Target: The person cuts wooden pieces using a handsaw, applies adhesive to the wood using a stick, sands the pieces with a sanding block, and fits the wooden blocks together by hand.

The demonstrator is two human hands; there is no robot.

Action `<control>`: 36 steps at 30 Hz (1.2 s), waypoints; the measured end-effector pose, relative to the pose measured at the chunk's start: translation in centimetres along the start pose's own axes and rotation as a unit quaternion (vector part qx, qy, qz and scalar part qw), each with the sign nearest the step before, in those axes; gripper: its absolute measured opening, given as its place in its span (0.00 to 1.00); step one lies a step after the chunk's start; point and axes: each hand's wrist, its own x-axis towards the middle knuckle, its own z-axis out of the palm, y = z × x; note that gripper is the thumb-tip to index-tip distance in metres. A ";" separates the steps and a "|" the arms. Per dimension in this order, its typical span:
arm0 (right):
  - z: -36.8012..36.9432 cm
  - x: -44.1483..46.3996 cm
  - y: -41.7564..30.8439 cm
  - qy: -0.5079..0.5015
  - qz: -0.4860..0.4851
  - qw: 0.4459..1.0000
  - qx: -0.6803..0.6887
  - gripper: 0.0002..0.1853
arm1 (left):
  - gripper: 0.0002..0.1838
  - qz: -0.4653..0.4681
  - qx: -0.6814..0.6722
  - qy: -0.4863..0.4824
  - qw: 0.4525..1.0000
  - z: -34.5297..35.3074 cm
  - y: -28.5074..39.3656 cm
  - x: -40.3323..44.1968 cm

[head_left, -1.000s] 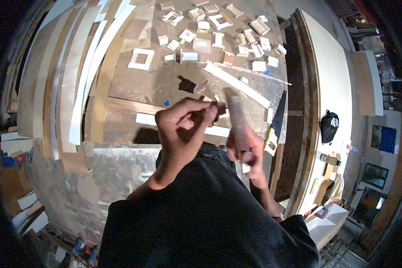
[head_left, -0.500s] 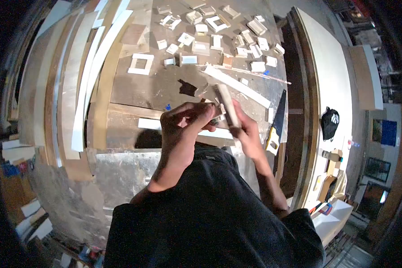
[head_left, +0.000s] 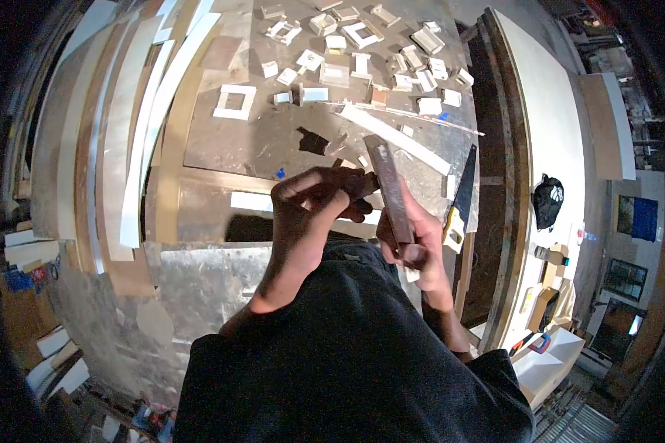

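My right hand [head_left: 421, 244] is wrapped round the lower part of a long narrow stick [head_left: 389, 184] with a dark brown, scuffed face. The stick leans up and slightly left in front of my body. Close to its left side, my left hand [head_left: 310, 210] is closed, fingers pinching a small wooden piece [head_left: 362, 184] that is shaded and largely hidden. Whether that piece touches the stick I cannot tell. Below both hands a white strip [head_left: 251, 201] lies near the table's front edge. To the right rests a handsaw [head_left: 462, 199] with a yellow and black handle.
Several small wooden frames and blocks [head_left: 335, 74] lie scattered across the far table. A square wooden frame [head_left: 234, 102] sits left of them. Long boards [head_left: 111, 140] are stacked at the left. A long white strip [head_left: 395, 136] lies diagonally; a pale panel [head_left: 543, 125] stands right.
The stick in my right hand has turned, so a dark face shows instead of its pale side. My right hand has dropped slightly and shifted right; my left hand has moved slightly right.
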 end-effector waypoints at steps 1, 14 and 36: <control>0.6 0.2 -0.4 0.028 -0.003 0.999 -0.025 0.57 | 0.09 0.067 0.049 0.005 0.996 0.2 -0.4 -0.1; 0.2 -1.5 -0.5 0.099 -0.041 0.993 -0.058 0.56 | 0.15 0.093 0.197 -0.067 0.974 1.0 2.0 -1.8; -0.6 -1.6 -3.0 0.014 -0.046 0.994 -0.101 0.49 | 0.13 0.369 0.506 -0.072 0.776 2.2 -0.3 -1.8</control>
